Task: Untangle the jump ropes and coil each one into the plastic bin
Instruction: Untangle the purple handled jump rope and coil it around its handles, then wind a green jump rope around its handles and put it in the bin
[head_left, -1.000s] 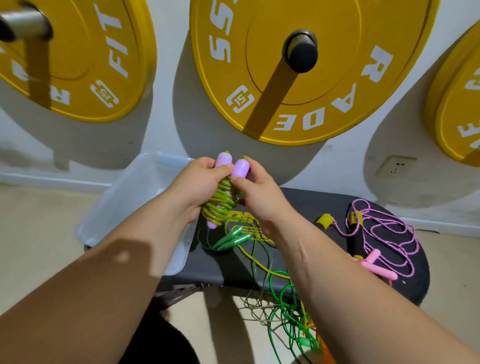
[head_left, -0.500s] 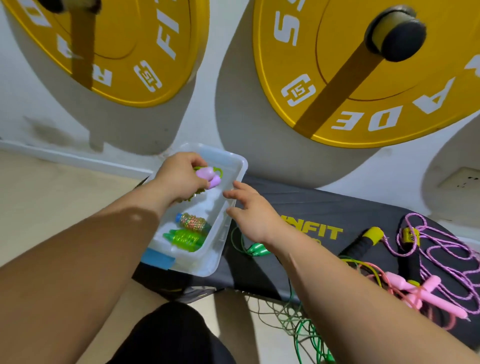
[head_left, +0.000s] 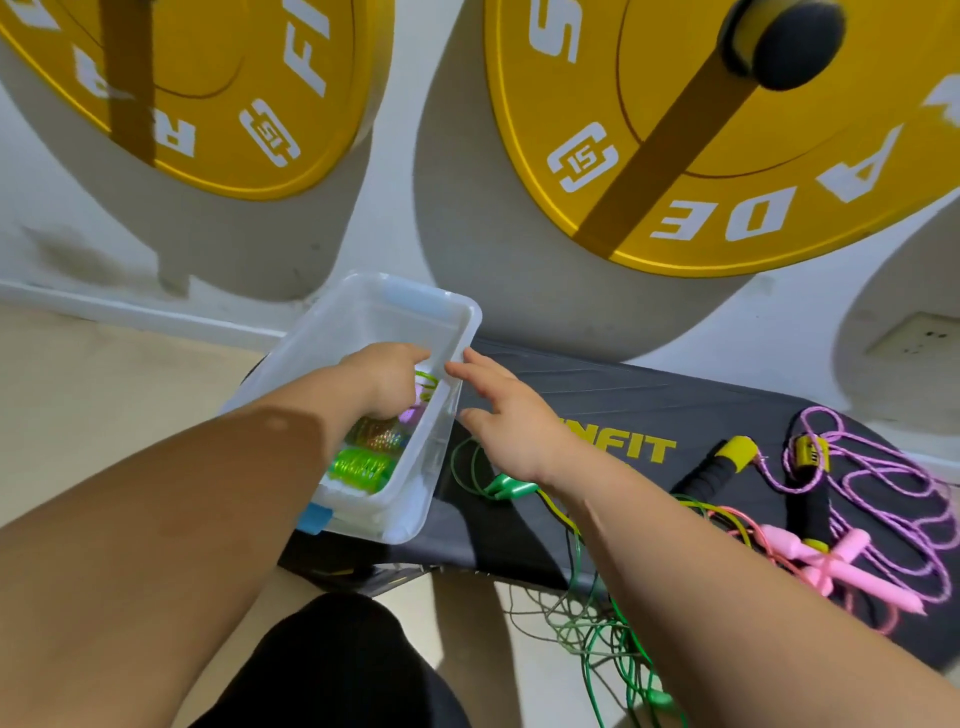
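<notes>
Head: left grip (head_left: 384, 382) holds lime coiled rope (head_left: 427, 383) in clear bin (head_left: 363, 312); right grip (head_left: 511, 421) splayed, empty.

Bench (head_left: 649, 395) w/ bin (head_left: 415, 504), green rope (head_left: 511, 486), pink rope (head_left: 852, 571), purple rope (head_left: 883, 499).

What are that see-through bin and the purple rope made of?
The bin looks like smooth translucent plastic: the coiled ropes inside show through its wall. The purple rope seems braided matte cord, by its speckled weave; which fibre, I cannot tell.

two yellow weight plates (head_left: 234, 156) (head_left: 649, 67), one plastic bin (head_left: 415, 306), one black bench (head_left: 623, 395), two hands (head_left: 384, 379) (head_left: 514, 421)
</notes>
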